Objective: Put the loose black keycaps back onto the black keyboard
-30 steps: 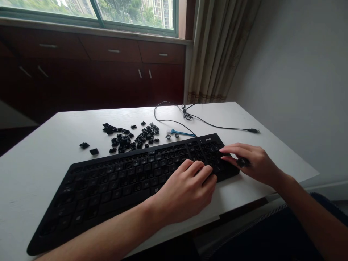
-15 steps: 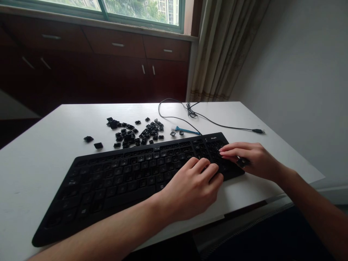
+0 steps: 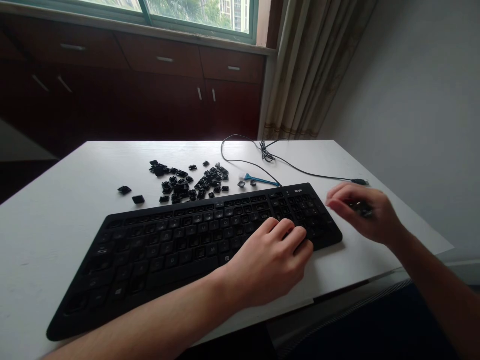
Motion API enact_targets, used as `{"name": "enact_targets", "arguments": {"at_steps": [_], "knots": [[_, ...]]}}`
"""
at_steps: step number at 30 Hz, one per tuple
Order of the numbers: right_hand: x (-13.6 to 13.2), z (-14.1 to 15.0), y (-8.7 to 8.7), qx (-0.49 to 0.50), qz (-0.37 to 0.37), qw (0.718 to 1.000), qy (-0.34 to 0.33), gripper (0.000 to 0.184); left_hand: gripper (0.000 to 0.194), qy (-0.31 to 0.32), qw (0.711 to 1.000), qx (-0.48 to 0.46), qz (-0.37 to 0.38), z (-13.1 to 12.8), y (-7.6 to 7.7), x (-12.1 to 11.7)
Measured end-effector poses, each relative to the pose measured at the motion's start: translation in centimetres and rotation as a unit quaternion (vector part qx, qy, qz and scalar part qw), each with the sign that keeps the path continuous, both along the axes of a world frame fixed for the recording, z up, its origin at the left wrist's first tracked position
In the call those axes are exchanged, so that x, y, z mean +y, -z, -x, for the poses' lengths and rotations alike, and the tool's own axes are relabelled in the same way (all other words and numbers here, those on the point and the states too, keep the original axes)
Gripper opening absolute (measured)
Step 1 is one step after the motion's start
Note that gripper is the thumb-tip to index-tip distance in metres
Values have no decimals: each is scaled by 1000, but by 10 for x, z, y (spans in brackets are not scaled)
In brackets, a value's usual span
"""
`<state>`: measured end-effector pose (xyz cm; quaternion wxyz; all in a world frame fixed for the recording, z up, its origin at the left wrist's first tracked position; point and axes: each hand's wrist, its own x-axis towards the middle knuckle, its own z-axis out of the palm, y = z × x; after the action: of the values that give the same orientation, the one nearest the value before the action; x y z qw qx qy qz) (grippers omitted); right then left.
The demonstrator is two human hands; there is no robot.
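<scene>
A black keyboard [image 3: 161, 250] lies at a slant across the table, with dark open sockets where several keys are off. My left hand [image 3: 275, 257] rests over its lower right part; the fingers are curled down onto it and their tips are hidden. Just off the keyboard's right end, my right hand [image 3: 363, 215] hovers above the table, somewhat blurred. Dark keycaps [image 3: 362, 208] are tucked in its curled palm, while thumb and forefinger come together at the front. How many caps it holds I cannot tell.
Behind the keyboard lies a loose pile of black keycaps [image 3: 180, 190], several scattered apart. A blue-handled brush [image 3: 260, 180] lies beside two more caps [image 3: 242, 184]. The keyboard's cable [image 3: 311, 173] loops across the back of the white table [image 3: 75, 195] to its plug [image 3: 360, 182].
My right hand has drawn away from the number pad, to the right and off the keyboard, keycaps still in its palm. My left hand keeps its place on the keyboard. The view has shifted slightly.
</scene>
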<state>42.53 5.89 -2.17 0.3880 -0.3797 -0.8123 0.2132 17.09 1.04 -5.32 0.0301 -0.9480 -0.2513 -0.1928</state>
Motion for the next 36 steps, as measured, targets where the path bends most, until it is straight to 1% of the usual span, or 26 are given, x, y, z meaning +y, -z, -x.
{"name": "enact_targets", "arguments": {"at_steps": [1,2,4,5,6,7,9,11,13,15,17,19,20,22,24,25,27,29,31,33,35,36], "knots": [[-1,5,-1,91,25,995,13,18,22,1,1000,0,0,0,0,0],[-1,11,-3,185,54,981,15,29,22,1,1000,0,1,0,0,0],[2,27,-6,338,117,934,-3,44,22,1,1000,-1,1,0,0,0],[5,35,-8,383,149,912,-12,49,22,2,1000,0,2,0,0,0],[8,43,-12,406,176,897,-11,52,22,2,1000,0,2,0,0,0],[11,51,-16,410,201,890,-7,55,22,2,1000,1,3,0,0,0],[15,65,-28,399,216,891,-6,57,21,2,1000,3,4,0,0,0],[16,74,-38,405,175,897,-29,57,22,1,1000,3,3,0,0,0],[15,80,-39,418,128,898,-51,56,22,1,1000,3,-2,-1,0,0],[14,82,-29,409,131,902,-49,55,21,1,1000,4,-6,-1,0,0],[15,83,-15,368,173,913,-23,53,19,0,1000,4,-8,-1,1,0],[17,81,-7,355,205,912,-9,54,18,0,1000,2,-9,-1,1,0],[18,80,-8,366,195,910,-5,55,18,2,1000,1,-10,-1,1,0],[19,77,-14,374,183,909,-3,57,18,4,1000,-1,-10,-1,1,0],[17,76,-19,372,169,913,-2,58,18,5,1000,-1,-7,-1,1,-1],[15,75,-19,363,167,917,0,57,17,4,1000,0,-5,0,0,-2],[12,75,-12,326,173,929,6,55,16,5,1000,1,-2,1,-2,-4],[8,74,-3,253,186,949,18,52,16,9,1000,1,-3,6,-7,-7],[6,75,1,169,173,970,31,51,19,10,1000,1,-7,17,-15,-8],[4,76,-1,107,147,982,58,52,23,-6,1000,-7,-11,35,-26,-6],[6,81,-7,61,121,987,82,47,26,-45,998,-33,-20,63,-38,3],[8,84,-9,39,108,989,91,41,25,-66,997,-40,-20,80,-43,9]]}}
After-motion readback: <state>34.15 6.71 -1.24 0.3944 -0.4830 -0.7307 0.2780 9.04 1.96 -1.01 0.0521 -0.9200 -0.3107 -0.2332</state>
